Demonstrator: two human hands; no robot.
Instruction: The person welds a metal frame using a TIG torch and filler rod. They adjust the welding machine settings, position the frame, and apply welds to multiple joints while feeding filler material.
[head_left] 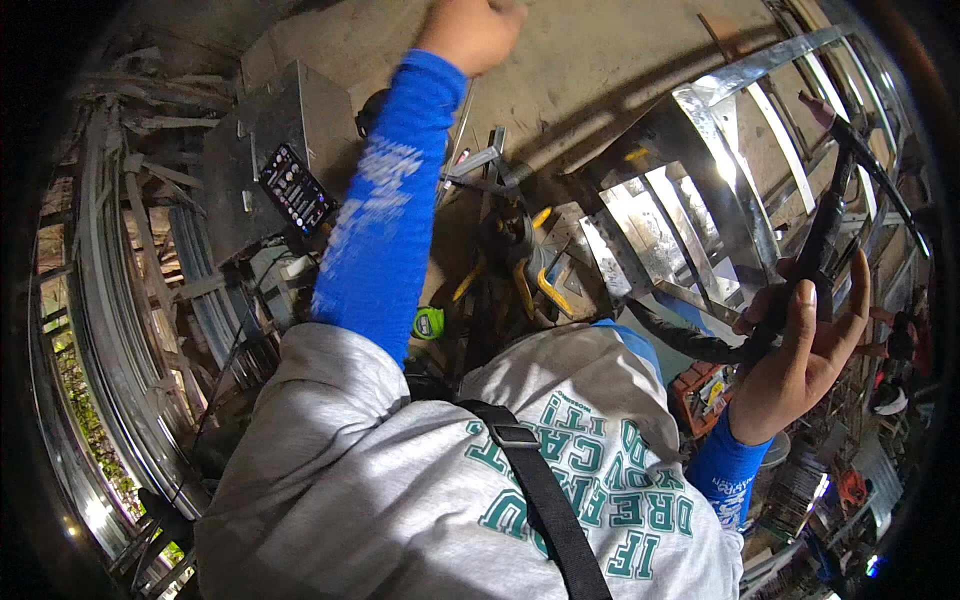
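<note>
We stretch our left hand (470, 35) toward the far side above a tan surface (600, 50), partly cut off by the view's edge. On the right, our right hand (800, 355) holds a black tool (824, 230), some fingers spread away from it, near a shiny metal frame (715, 140). Between our hands and nearer to us lie yellow-handled tools (550, 292) and a green tape measure (428, 322). On the left, a phone (296, 188) glows beside a dark metal box (230, 180).

Black tool (824, 230), white-printed blue sleeve (385, 210)
</note>
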